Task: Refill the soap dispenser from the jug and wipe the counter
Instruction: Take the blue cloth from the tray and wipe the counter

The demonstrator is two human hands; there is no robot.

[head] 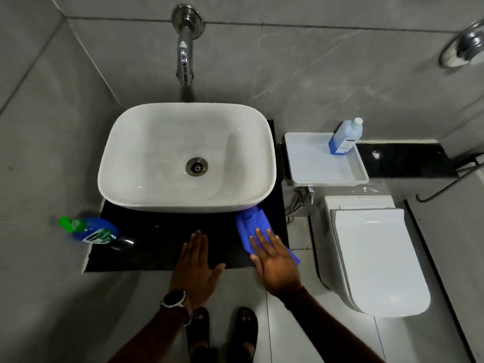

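While the right hand (275,263) lay flat with its fingers spread, palm down, it pressed on a blue cloth (255,230) at the front right corner of the black counter (162,244); the cloth stuck out ahead of the fingertips toward the basin and showed again past the little-finger side, hanging a little over the counter's right edge. Just to the left of that hand, apart from the cloth, the left hand (195,265) also rested palm down on the counter's front edge, fingers together and thumb held out to the side, gripping nothing, with a watch (173,298) on its wrist. Directly beyond both hands sat the white basin (157,189), its front wall touching the far end of the cloth, and above it the chrome wall tap (185,61). Well off to the left of the left hand, at the counter's left end, stood a blue soap dispenser (95,230) with a green pump top; whether it was upright or tilted could not be told from this angle. Far beyond the right hand and to its right, a blue jug (345,138) with a pale cap stood in the back corner of a white tray (314,163). Nearer on that side was the closed white toilet (372,252).
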